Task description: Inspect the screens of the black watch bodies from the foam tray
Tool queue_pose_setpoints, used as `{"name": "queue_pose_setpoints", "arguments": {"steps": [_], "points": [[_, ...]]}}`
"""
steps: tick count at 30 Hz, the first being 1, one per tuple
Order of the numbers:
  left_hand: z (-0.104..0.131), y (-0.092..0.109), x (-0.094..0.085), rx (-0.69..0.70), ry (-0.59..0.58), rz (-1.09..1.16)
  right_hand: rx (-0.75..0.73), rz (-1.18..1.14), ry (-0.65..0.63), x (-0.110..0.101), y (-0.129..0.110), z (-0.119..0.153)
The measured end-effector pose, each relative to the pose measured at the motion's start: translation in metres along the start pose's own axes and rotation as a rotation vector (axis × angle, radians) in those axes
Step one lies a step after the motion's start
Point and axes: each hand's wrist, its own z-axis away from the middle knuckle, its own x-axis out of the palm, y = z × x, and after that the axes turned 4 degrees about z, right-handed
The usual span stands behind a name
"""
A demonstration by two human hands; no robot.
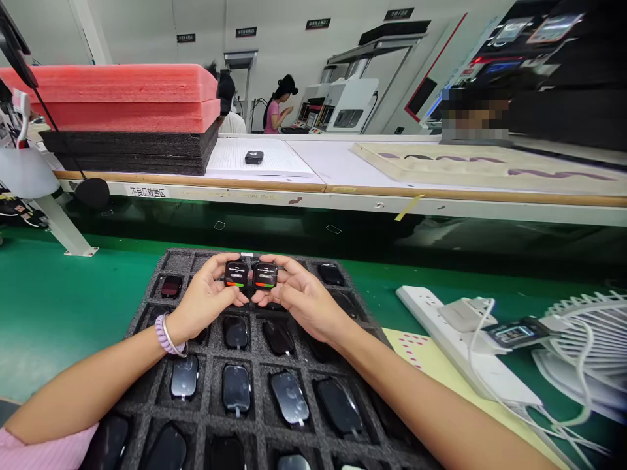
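Note:
My left hand (214, 287) pinches a smartwatch body (236, 275) between thumb and fingers. Beside it, my right hand (298, 287) grips a second smartwatch body (265, 275) the same way. Both watches face me upright, with lit screens showing small text, a grey button and a red and green strip along the bottom. They sit side by side, almost touching. Under both hands lies a dark grey foam tray (208, 365) with square compartments. Most of these hold dark watch bodies, such as the watch (236, 386) in the middle; my forearms hide some of the compartments.
A white power strip (470, 346) with cables and a white fan (592, 339) stand at right. Behind, a shelf (323, 189) bears red foam blocks (122, 98), a small black device (253, 157) on paper, and a cream tray (392, 166). People work in the background.

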Motion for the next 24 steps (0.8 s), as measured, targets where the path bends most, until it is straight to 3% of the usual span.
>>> {"name": "queue_pose_setpoints", "arguments": {"steps": [24], "points": [[-0.003, -0.0027, -0.0037, 0.056, -0.023, -0.074, -0.048, 0.029, -0.051, -0.0028, 0.0059, -0.0018]]}}
